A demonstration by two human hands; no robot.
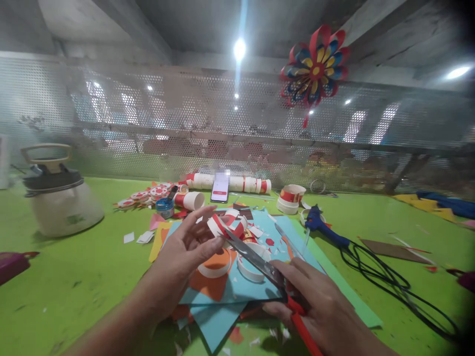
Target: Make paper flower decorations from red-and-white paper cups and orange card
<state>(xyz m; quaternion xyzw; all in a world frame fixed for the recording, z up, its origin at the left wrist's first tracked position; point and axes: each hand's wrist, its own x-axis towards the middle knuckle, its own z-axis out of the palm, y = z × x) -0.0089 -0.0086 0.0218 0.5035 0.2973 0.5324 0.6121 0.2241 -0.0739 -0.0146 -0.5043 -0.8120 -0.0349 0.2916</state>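
Note:
My left hand (183,247) is closed on a red-and-white paper ring (215,225), pinched between thumb and fingers above the pile of paper. In my right hand (315,294) is a pair of scissors (258,261) with red handles. Its blades point up and left, their tips at the ring; whether they are cutting it I cannot tell. Beneath both hands lie blue paper sheets (233,292) and an orange sheet (208,286). White paper rings (250,274) and small red and white scraps rest on top.
A blue glue gun (326,227) with a coiled black cord lies at right. Behind are a phone (220,187), long paper tubes (252,185), a cut cup (291,198) and a blue-lidded jar (165,207). A large jug (63,198) stands left. A paper flower (316,70) hangs above.

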